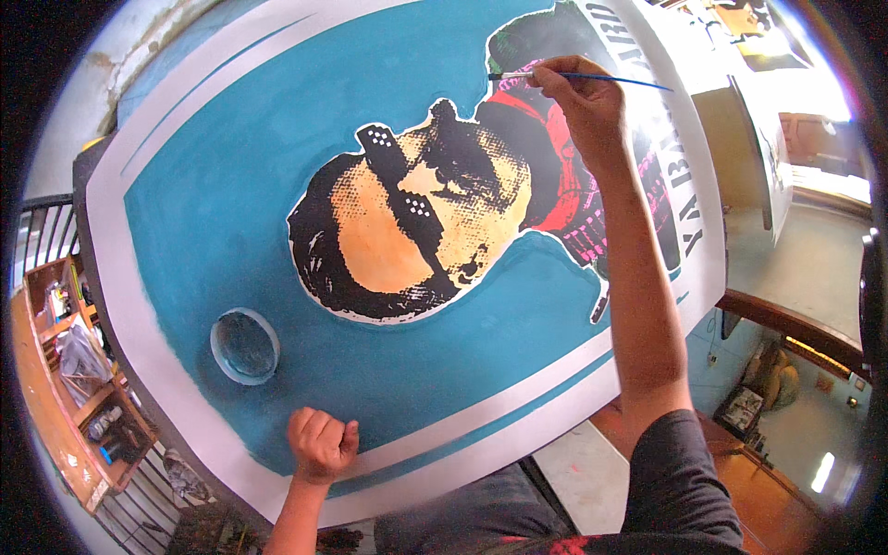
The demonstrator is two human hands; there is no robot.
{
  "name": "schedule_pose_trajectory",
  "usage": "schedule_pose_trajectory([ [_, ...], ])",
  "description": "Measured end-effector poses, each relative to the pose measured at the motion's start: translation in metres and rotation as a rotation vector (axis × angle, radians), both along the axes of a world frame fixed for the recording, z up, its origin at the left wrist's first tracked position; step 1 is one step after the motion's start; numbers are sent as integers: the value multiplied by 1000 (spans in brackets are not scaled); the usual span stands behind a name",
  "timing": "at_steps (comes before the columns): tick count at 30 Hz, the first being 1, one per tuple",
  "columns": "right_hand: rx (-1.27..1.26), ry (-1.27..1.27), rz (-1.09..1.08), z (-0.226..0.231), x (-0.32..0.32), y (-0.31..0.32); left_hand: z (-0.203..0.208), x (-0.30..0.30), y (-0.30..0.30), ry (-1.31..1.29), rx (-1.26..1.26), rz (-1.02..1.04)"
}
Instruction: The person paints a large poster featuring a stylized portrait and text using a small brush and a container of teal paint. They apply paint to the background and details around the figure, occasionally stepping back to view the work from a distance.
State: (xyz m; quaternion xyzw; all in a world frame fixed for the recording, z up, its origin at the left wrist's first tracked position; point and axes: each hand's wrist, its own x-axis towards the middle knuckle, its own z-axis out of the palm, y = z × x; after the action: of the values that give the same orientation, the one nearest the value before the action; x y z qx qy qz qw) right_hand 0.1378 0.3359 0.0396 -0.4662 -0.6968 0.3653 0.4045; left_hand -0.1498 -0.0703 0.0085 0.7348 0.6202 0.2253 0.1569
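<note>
A thin paintbrush (606,80) with a blue handle is pinched in the fingers of my right hand (583,97). Its dark tip meets the painted sheet (416,361) at the edge of the figure's shoulder, beside the teal background. The sheet carries a sideways stencil-style portrait (407,227) with pixel sunglasses and a red and pink garment. My left hand (322,446) rests on the teal area near the lower border, curled into a fist with nothing visible in it. Just beyond it stands a round, pale-rimmed dish (245,346), teal inside.
The sheet lies on a large board, its white border striped with teal. Left of it are a metal railing (46,231) and an orange-brown wooden shelf (69,370) with plastic bags and small items. A wooden ledge (791,328) stands at the right. My lap is below the near edge.
</note>
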Motion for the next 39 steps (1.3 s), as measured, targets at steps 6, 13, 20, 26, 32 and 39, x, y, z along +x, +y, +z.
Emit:
schedule_pose_trajectory([
  [6, -55, -32, 220, -3, 13, 43, 2, 1, 0, 40, -1, -1],
  [13, -142, -303, 490, 11, -4, 74, -6, 2, -2, -1, 19, -4],
  [20, -220, -469, 802, 25, -27, 117, -3, 2, -6, 80, -39, -12],
  [26, -264, -530, 952, 21, -40, 116, -5, 0, -11, 128, -58, 7],
  [32, -256, -468, 921, 16, -37, 118, -4, 3, -10, 181, -85, 6],
  [39, -217, -520, 1019, 25, -45, 110, -2, 6, -7, 216, -55, 19],
])
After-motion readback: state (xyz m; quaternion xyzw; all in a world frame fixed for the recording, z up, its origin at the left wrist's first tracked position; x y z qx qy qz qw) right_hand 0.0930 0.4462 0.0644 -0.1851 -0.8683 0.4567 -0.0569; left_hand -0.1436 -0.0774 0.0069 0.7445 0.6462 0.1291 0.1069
